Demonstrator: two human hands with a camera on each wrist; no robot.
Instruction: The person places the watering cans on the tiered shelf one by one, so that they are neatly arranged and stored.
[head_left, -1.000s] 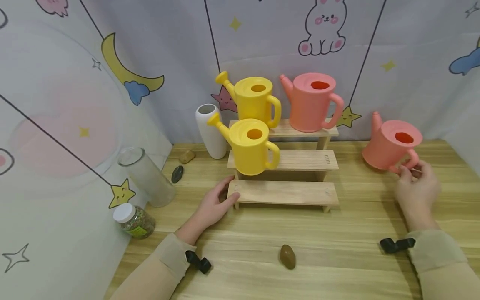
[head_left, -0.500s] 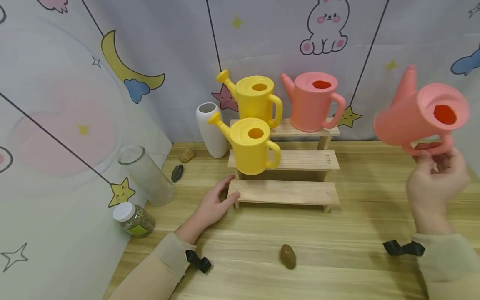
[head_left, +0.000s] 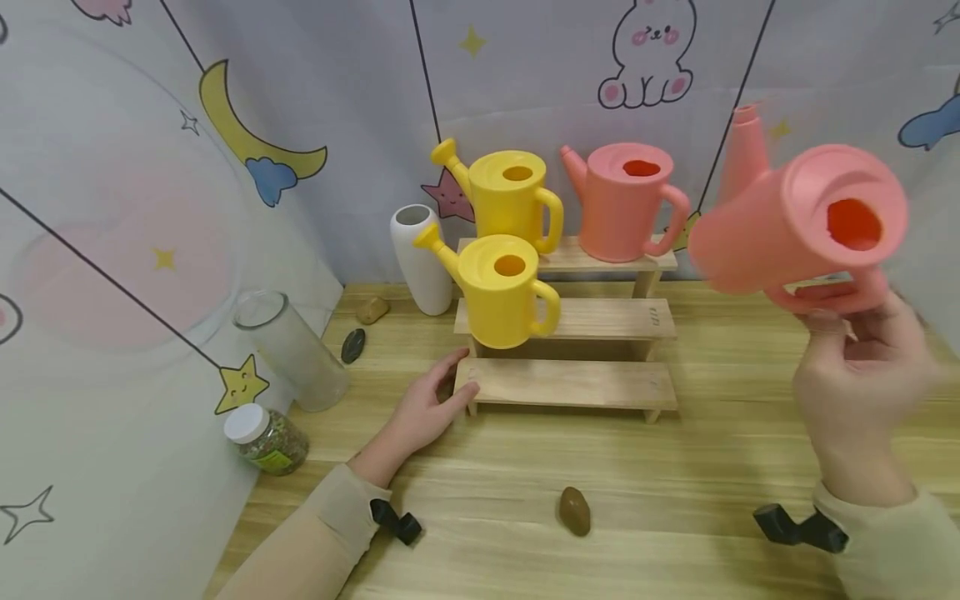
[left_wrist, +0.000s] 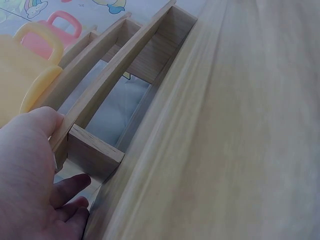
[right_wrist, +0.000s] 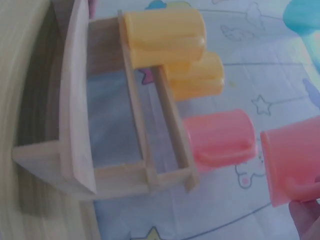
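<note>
My right hand (head_left: 862, 383) grips the handle of a pink watering can (head_left: 795, 225), raised above the table's right side. It is tilted, spout upward and top opening towards me. In the right wrist view part of this can (right_wrist: 295, 160) is cut off at the edge. My left hand (head_left: 423, 408) holds the left end of the wooden stepped shelf's (head_left: 562, 383) lowest step, thumb on top; in the left wrist view several fingers (left_wrist: 70, 190) lie beside the leg. A yellow watering can (head_left: 498, 296) stands on the middle step. Another yellow can (head_left: 510, 200) and a pink one (head_left: 626, 204) stand on the top step.
Left of the shelf are a white vase (head_left: 422, 262), a clear glass vase (head_left: 296, 354), a white-lidded jar (head_left: 268, 439), a tan stone (head_left: 372, 310) and a dark stone (head_left: 353, 345). A brown stone (head_left: 574, 511) lies in front. A printed curtain (head_left: 525, 92) hangs behind.
My right hand has lifted the pink watering can off the table, tilted it back, and lately moved it left towards the shelf. My left hand has stayed at the shelf's end.
</note>
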